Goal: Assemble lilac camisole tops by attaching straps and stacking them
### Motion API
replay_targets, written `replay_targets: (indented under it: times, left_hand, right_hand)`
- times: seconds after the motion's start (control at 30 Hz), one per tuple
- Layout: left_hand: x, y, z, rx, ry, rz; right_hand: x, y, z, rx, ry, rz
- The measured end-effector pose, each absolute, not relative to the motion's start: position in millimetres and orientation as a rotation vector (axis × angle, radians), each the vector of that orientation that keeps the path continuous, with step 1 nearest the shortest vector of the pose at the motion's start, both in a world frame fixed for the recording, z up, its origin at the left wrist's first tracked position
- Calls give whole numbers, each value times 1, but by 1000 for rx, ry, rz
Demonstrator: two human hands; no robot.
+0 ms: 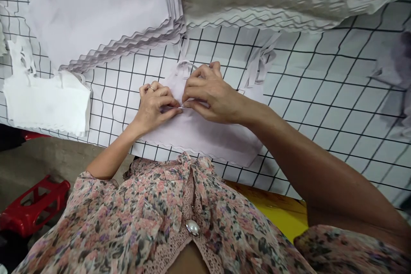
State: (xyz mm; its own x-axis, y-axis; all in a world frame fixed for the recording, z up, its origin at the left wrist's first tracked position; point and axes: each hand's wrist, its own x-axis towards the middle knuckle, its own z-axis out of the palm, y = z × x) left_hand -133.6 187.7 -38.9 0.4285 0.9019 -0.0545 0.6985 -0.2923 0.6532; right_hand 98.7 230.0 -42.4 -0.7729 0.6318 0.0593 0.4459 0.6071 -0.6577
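A pale lilac strappy top [205, 137] with a wavy hem lies on the grid-patterned tablecloth [308, 81] in front of me. My left hand [157, 105], with a ring on one finger, pinches the fabric near the middle of its upper edge. Right beside it, my right hand [210, 94] pinches the same edge, thumb and fingertips together. A thin fold of cloth shows between the two sets of fingertips. One strap [183, 62] rises behind my hands, and another strap [258, 66] lies to the right.
A stack of lilac pieces [105, 13] with wavy edges fills the upper left. Another wavy-edged stack [272, 0] lies upper right. White tops [48, 100] are at the left; lilac cloth [394, 81] is at the far right. A red plastic stool [38, 205] stands below.
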Motion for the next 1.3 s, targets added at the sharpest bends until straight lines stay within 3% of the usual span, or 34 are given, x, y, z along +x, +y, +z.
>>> replay_targets:
  times: [0.33, 0.53, 0.8, 0.93, 1.17, 1.3]
  left_hand:
    - [-131, 188, -40, 2049, 1355, 430]
    - [-133, 188, -36, 2013, 1370, 437]
    - [-139, 187, -35, 1972, 1414, 449]
    - [-140, 187, -34, 1983, 1415, 446]
    - [-142, 190, -36, 1971, 1439, 431]
    - [-146, 192, -38, 1985, 1430, 444]
  right_hand:
    - [90, 224, -44, -862, -2480, 893]
    - [98, 278, -20, -861, -2553, 903]
    - [79, 323, 22, -967, -2663, 535]
    - [71, 323, 9, -1035, -2631, 494]
    - [74, 317, -20, -1176, -2363, 816]
    - [119, 281, -18, -1248, -1983, 725]
